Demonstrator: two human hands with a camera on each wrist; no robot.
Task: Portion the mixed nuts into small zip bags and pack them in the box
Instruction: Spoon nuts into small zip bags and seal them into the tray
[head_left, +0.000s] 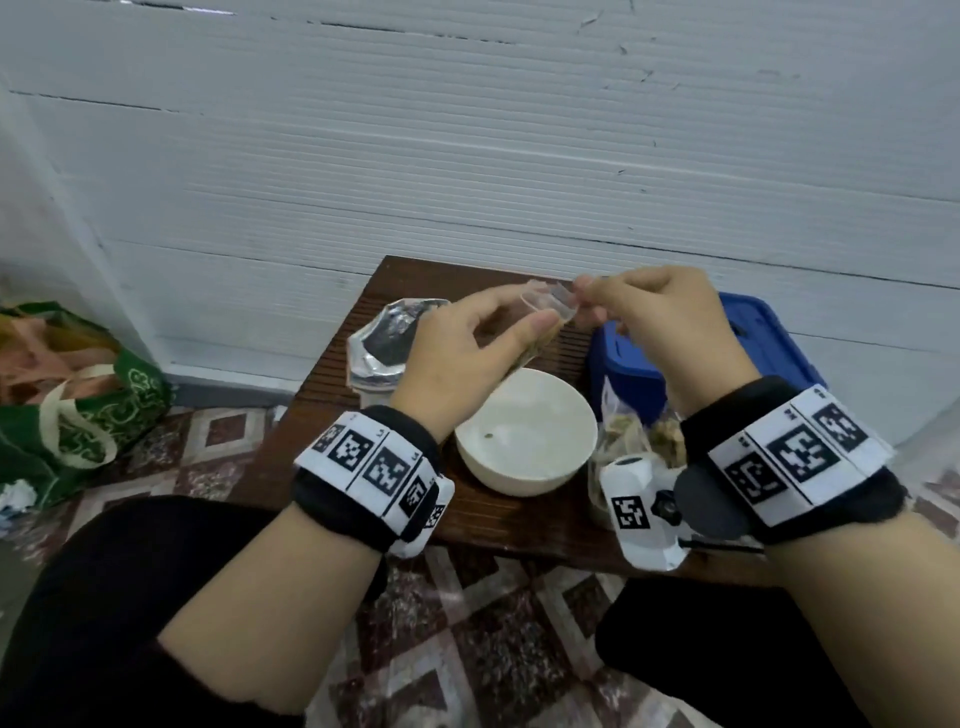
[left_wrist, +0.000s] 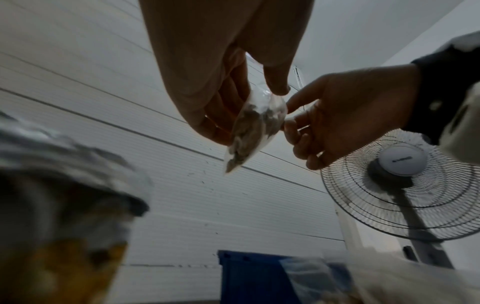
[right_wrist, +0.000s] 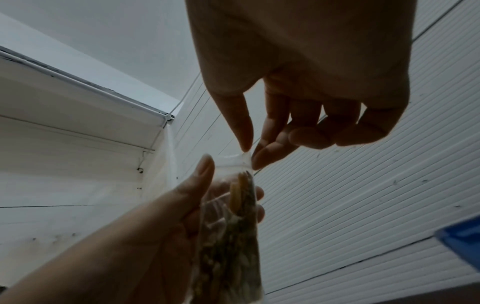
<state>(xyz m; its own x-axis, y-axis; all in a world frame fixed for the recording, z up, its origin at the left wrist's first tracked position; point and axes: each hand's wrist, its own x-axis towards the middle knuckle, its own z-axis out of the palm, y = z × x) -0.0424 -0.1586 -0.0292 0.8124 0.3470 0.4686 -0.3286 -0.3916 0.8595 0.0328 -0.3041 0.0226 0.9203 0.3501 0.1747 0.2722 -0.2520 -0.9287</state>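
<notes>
The right hand (right_wrist: 298, 86) had the top corner of the little zip bag (right_wrist: 231, 232) pinched between thumb and forefinger, other fingers loosely curled and holding nothing. The left hand (head_left: 467, 358) was wrapped round the bag's body, thumb on the near face, fingers behind. The bag hung in the air above the white bowl (head_left: 524, 436), nuts settled in its lower part, mouth looking not yet sealed.

If I were doing it, I'd keep the left hand's grip low so the nuts stay clear of the zip, then run the right pinch along the strip end to end, squeezing air out first. A nut caught in the track would probably stop it closing.

The bowl looked nearly empty, just a speck inside. Filled bags (head_left: 623, 431) lay just right of it on the tabletop (head_left: 498, 525), with the blue box (head_left: 753, 338) behind them and a silver pouch (head_left: 384, 343) standing open on the left.
</notes>
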